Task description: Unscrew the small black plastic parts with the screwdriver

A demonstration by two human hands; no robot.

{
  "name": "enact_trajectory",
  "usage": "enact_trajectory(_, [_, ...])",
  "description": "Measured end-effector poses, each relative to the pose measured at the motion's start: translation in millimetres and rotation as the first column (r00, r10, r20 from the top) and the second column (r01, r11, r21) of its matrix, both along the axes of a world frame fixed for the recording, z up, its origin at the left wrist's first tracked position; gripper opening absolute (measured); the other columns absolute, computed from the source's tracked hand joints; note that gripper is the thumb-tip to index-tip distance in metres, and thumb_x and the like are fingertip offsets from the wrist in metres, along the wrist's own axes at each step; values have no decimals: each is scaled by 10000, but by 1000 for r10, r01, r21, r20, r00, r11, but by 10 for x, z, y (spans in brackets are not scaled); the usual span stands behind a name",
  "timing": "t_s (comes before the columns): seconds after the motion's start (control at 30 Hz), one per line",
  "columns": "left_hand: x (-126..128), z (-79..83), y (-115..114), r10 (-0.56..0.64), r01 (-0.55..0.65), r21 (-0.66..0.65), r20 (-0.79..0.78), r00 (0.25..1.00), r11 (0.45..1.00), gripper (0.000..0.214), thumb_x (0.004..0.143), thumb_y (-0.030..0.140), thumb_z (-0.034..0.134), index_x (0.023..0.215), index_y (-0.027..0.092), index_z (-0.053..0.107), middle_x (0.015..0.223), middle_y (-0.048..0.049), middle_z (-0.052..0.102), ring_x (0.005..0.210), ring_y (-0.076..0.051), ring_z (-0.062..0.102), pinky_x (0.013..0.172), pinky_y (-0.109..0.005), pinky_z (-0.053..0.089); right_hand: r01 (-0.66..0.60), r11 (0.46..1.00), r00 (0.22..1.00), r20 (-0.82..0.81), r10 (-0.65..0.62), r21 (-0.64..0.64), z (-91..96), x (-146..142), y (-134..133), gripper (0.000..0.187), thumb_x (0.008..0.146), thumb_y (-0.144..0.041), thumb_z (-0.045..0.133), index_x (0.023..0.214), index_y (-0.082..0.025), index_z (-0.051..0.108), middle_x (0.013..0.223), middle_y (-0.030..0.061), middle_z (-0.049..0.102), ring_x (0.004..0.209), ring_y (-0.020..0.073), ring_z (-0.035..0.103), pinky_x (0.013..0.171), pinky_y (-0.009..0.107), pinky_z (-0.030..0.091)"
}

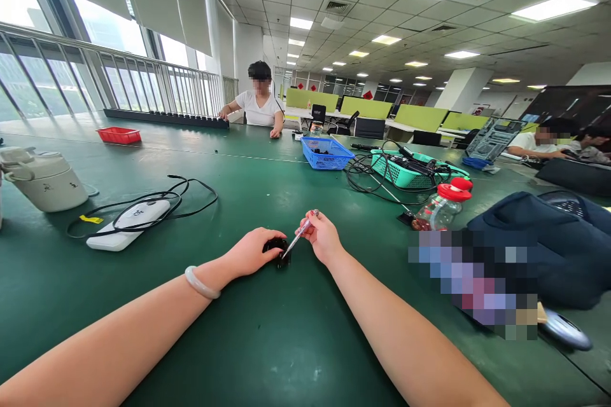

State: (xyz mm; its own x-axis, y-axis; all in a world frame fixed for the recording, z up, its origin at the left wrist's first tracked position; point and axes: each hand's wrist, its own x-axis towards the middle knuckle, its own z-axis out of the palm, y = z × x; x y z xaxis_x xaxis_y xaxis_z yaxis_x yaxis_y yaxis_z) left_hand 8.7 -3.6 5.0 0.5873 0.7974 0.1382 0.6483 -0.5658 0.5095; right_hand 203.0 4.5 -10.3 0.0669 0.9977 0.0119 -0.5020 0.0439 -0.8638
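Note:
My left hand (pixel 255 250), with a pale bangle (pixel 201 283) at its wrist, has its fingers curled round a small black part (pixel 282 259) on the green tabletop. Fine detail of that part is too dark to make out, and the fingers cover some of it. In my right hand (pixel 322 236) is a slim silver screwdriver (pixel 298 238), pinched between thumb and fingers. It slants down to the left, and its tip meets the black part or lies just over it.
To the left, a white power bank (pixel 131 224) lies with a black cable near a white flask (pixel 48 179). A blue basket (pixel 327 156), a teal basket (pixel 405 172) of cables, a red-lidded jar (pixel 442 206) and a dark bag (pixel 544 241) stand right. A person (pixel 260 105) sits opposite.

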Motion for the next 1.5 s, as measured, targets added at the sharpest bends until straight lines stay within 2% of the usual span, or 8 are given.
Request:
enact_trajectory(0.17, [-4, -5, 6, 1, -2, -11, -8, 1000, 1000, 379, 844, 421, 517, 1173, 264, 619, 1138, -29, 675, 1055, -231, 588, 948, -370, 463, -146, 986, 988, 53, 142, 77, 75, -29, -55, 331, 686, -449, 748, 760, -202, 541, 589, -41, 603, 495, 121, 582, 560, 285, 538])
enact_trajectory(0.37, [-20, -1, -6, -9, 9, 15, -8, 1000, 1000, 432, 793, 374, 578, 1205, 245, 603, 1163, -41, 663, 1082, -241, 579, 973, -368, 455, 52, 992, 994, -105, -40, 117, 290, 90, -41, 220, 763, -377, 682, 819, -229, 529, 654, -34, 636, 600, 146, 639, 680, 332, 556])
enact_trajectory(0.5, [-16, 4, -9, 28, -28, 14, -7, 1000, 1000, 440, 780, 362, 587, 1204, 247, 605, 1136, -48, 667, 1071, -251, 577, 956, -374, 465, 29, 936, 981, 169, -94, 351, 425, 67, -147, 231, 791, -422, 649, 893, -252, 531, 708, -31, 632, 657, 161, 645, 755, 362, 539])
enact_trajectory(0.6, [-10, 4, -9, 42, -42, 9, -2, 999, 999, 421, 783, 378, 594, 1186, 258, 620, 1080, -47, 678, 1033, -246, 588, 947, -373, 470, -29, 872, 902, 388, -187, 488, 437, -15, -262, 188, 845, -415, 584, 940, -260, 536, 733, -18, 615, 693, 163, 618, 768, 346, 522])
enact_trajectory(0.8, [-31, -16, -18, 32, -32, 29, 13, 999, 999, 443, 761, 386, 625, 1183, 251, 627, 1055, -52, 681, 1013, -248, 599, 943, -374, 478, -162, 873, 763, 619, -185, 460, 323, -134, -338, 149, 830, -330, 590, 969, -277, 580, 759, -19, 625, 705, 165, 595, 789, 329, 491])
enact_trajectory(0.93, [-47, -11, -19, 27, -27, 33, 10, 1000, 999, 460, 755, 339, 615, 1206, 251, 615, 1058, -53, 679, 1032, -248, 592, 958, -378, 474, -42, 894, 808, 542, -233, 447, 300, -116, -308, 197, 764, -318, 676, 936, -267, 595, 777, -22, 643, 706, 156, 605, 780, 300, 480])
enact_trajectory(1.1, [-47, -17, 3, 24, -24, 21, -2, 1000, 999, 463, 772, 340, 599, 1227, 258, 599, 1090, -49, 671, 1064, -251, 574, 972, -383, 464, 272, 834, 844, 297, -446, 479, 268, -18, -217, 165, 850, -348, 577, 982, -270, 516, 742, -30, 628, 735, 150, 613, 761, 295, 485])
enact_trajectory(1.5, [-65, -59, 27, 19, -20, 5, 4, 1000, 1000, 433, 801, 351, 584, 1229, 287, 583, 1139, -35, 660, 1094, -250, 562, 986, -398, 461, 141, 884, 852, 401, -337, 445, 157, -31, -191, 157, 842, -284, 581, 992, -267, 537, 766, -23, 663, 755, 155, 624, 799, 309, 471])
